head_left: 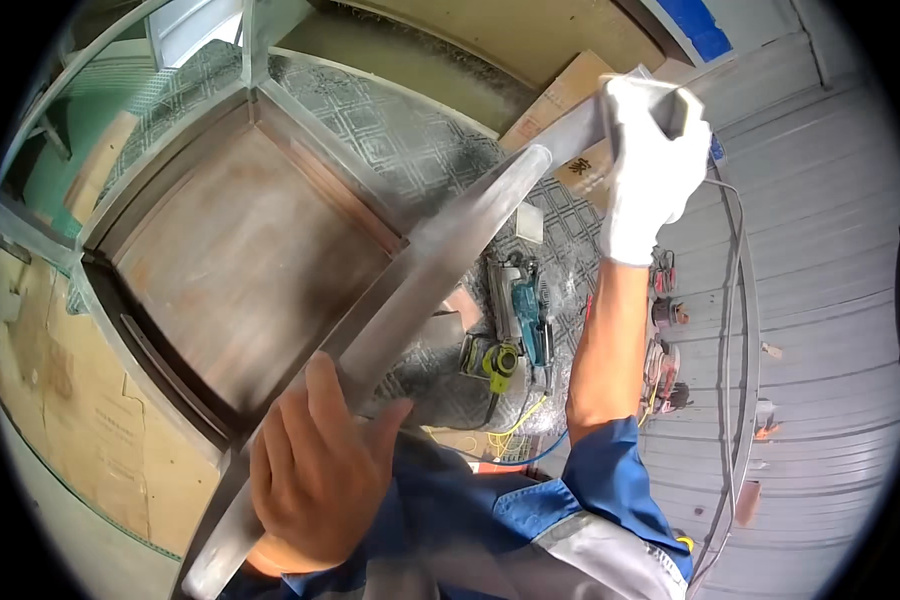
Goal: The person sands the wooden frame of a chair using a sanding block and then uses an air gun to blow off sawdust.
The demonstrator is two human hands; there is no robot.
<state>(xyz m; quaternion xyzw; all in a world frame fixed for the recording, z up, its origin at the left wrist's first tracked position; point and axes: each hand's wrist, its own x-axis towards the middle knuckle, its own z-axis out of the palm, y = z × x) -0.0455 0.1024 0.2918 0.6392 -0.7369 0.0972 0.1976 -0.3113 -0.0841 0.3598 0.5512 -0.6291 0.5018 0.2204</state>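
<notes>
A dusty, grey-brown wooden furniture frame (460, 210), chair-like with a wide flat panel (260, 240), fills the left and middle. My left hand (320, 470) is bare and rests on the frame's near rail. Its fingers lie stretched along the wood, with the thumb held apart. My right hand (655, 170), in a white glove, is raised at the upper right. Its fingers are bent around the far end of a wooden piece of the frame, and that spot is partly washed out by bright light.
Beneath the frame lies a patterned dark mat (370, 120). A teal power tool (530, 310) and a lime-green one (500, 362) lie on it. Cardboard (80, 400) covers the left side. More tools (662, 365) and a cable (738, 300) lie by the grey corrugated surface (820, 330).
</notes>
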